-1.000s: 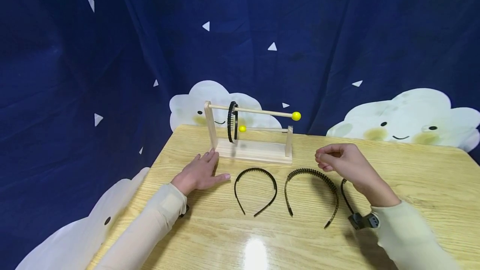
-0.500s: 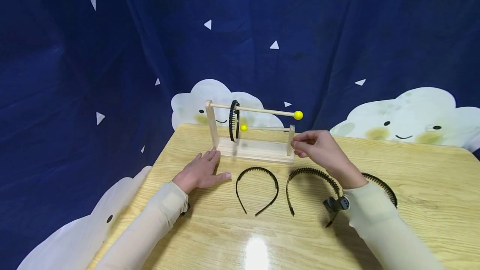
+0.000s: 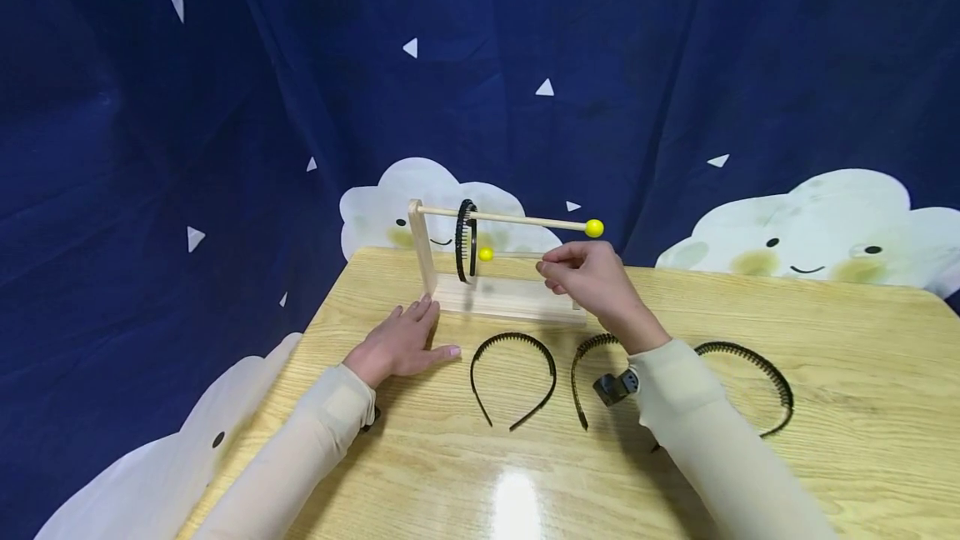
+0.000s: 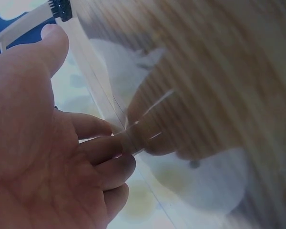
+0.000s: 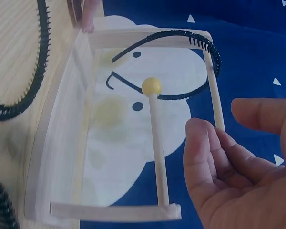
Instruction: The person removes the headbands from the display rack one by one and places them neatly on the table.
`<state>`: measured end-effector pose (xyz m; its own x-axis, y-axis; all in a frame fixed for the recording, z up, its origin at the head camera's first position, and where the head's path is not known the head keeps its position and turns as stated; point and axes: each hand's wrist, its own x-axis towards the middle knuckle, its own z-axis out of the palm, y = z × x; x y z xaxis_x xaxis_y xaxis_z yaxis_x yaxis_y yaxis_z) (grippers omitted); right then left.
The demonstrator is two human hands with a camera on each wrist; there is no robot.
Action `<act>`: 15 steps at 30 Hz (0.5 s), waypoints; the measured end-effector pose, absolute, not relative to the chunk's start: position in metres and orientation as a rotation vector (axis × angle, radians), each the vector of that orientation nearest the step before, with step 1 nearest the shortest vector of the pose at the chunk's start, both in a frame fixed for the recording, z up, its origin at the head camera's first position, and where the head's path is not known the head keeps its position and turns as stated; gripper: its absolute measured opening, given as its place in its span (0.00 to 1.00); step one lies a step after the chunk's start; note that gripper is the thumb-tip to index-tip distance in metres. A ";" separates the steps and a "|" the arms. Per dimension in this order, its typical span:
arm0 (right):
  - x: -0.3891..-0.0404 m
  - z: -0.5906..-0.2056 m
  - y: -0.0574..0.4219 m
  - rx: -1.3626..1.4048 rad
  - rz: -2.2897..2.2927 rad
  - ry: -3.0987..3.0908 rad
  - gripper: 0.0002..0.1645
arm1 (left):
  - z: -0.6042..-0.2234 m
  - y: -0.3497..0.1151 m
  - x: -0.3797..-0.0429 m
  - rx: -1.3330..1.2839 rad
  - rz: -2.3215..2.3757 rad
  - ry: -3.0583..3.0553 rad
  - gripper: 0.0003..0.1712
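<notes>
My left hand (image 3: 401,344) lies with fingers extended on the table, its fingertips at the left end of a wooden rack's base (image 3: 502,298). My right hand (image 3: 592,277) is in front of the rack's right end, partly hiding its short post and lower rod. In the right wrist view, the fingers (image 5: 198,148) are loosely bent, the thumb is apart, and nothing is between them. A black toothed headband (image 3: 461,248) hangs on the upper rod (image 3: 525,222), near the tall left post. Yellow balls cap the upper rod (image 3: 594,228) and lower rod (image 3: 486,254).
On the table in front of the rack lie a thin black headband (image 3: 513,336), a brownish headband (image 3: 576,382) partly covered by my right arm, and another dark toothed headband (image 3: 780,382) farther right. A dark blue curtain (image 3: 480,65) with clouds hangs behind the table.
My right hand has moved left and up, from above the right-hand headbands to the front of the rack's right end. The left hand and the hanging headband have stayed put.
</notes>
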<state>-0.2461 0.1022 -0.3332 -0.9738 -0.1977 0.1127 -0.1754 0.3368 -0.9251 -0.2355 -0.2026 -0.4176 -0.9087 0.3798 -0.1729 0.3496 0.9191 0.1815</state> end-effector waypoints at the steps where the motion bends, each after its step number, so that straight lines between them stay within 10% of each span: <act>1: -0.247 -0.333 0.100 -0.358 -1.767 2.546 0.16 | -0.418 -0.202 -0.236 0.551 0.217 2.874 0.56; 15: -0.257 -0.338 0.054 -0.398 -1.753 2.546 0.17 | -0.419 -0.202 -0.237 0.544 0.223 2.875 0.57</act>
<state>-0.2573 0.0544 -0.3378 -0.9670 -0.2227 0.1236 -0.1949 0.3348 -0.9219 -0.2374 -0.2016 -0.4194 -0.9105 0.3753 -0.1735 0.3441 0.9205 0.1852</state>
